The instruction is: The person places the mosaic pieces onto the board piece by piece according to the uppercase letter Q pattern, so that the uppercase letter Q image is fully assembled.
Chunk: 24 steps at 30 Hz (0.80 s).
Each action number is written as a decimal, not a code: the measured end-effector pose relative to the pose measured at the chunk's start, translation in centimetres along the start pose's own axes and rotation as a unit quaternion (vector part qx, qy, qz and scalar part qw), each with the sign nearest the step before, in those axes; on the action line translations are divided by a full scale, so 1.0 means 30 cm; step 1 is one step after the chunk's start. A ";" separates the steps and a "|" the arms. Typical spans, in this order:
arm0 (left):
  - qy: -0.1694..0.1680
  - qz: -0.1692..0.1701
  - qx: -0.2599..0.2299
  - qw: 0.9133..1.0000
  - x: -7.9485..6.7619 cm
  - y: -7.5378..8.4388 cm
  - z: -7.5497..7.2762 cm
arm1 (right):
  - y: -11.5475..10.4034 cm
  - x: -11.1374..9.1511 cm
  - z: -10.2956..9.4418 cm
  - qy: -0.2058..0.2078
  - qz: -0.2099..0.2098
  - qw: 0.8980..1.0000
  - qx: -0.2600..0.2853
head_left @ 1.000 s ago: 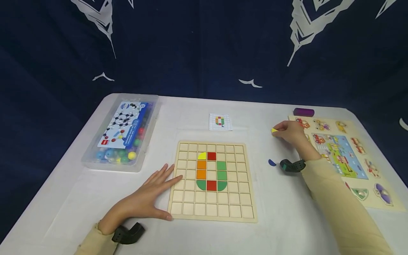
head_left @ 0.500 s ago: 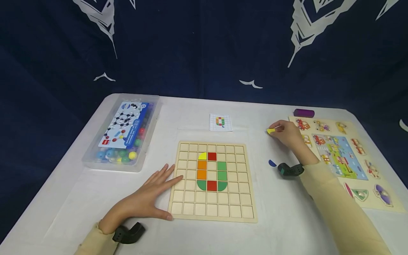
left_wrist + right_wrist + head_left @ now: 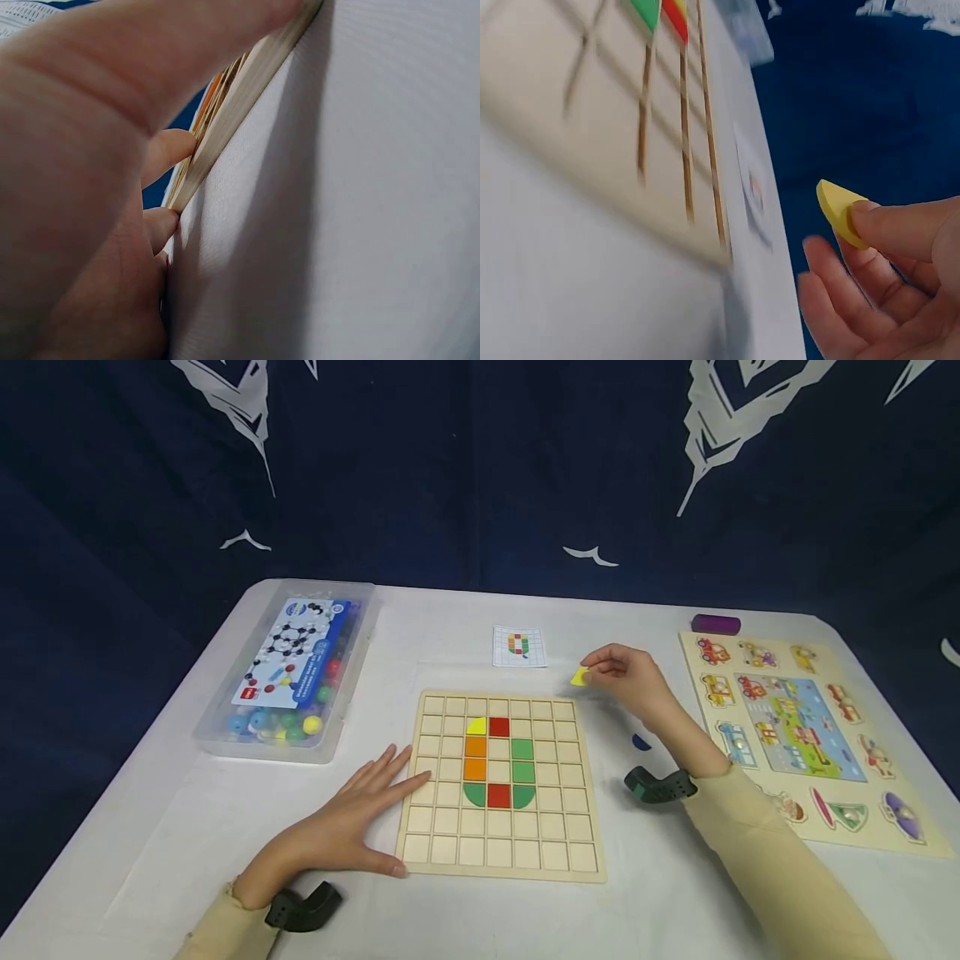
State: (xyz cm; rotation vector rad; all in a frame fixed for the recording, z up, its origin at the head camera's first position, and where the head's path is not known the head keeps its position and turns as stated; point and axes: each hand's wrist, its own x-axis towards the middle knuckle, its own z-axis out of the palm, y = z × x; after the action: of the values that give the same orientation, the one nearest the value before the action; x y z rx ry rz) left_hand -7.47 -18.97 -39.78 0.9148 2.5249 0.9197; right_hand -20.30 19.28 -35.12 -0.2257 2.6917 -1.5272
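A square wooden grid board (image 3: 555,857) lies on the table, with yellow, red, orange and green pieces set in its cells. My left hand (image 3: 341,827) rests at its left edge, fingers spread; the left wrist view shows the thumb and fingertips touching the board's side. Past the board's upper right corner, my right hand (image 3: 630,687) pinches a yellow quarter-round piece (image 3: 838,208) between thumb and fingers, raised above the table. A small dark blue half-round piece (image 3: 641,742) lies on the cloth below that hand. Behind the board is a pattern card (image 3: 519,647) with a coloured figure on a grid.
A clear plastic box (image 3: 217,731) of coloured balls stands at the left. On the right lies a wooden picture puzzle board (image 3: 810,760), with a purple cylinder (image 3: 716,625) at its back edge. A dark patterned curtain (image 3: 465,468) hangs behind the table.
My right hand has carried the yellow piece leftward, from near the picture puzzle toward the grid board's upper right corner. The left hand stays in place.
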 end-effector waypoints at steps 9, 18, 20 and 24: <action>0.005 0.003 0.002 1.000 0.008 -0.005 -0.005 | -0.047 -0.010 0.141 -0.063 -0.013 0.998 0.020; 0.012 0.012 0.009 1.000 0.006 -0.009 -0.003 | -0.032 -0.010 0.194 -0.066 -0.053 0.996 -0.021; 0.011 0.015 0.010 1.000 0.003 -0.007 0.001 | -0.026 -0.015 0.197 -0.072 -0.058 0.996 -0.018; 0.010 0.016 0.010 1.000 -0.001 -0.004 0.005 | -0.020 -0.021 0.198 -0.079 -0.086 0.993 -0.034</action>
State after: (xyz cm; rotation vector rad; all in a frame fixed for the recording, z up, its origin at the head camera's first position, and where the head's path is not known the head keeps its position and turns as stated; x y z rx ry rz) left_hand -7.42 -19.00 -39.95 0.9582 2.5467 0.9195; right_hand -18.98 14.02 -37.69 -0.5693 2.6608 -1.3900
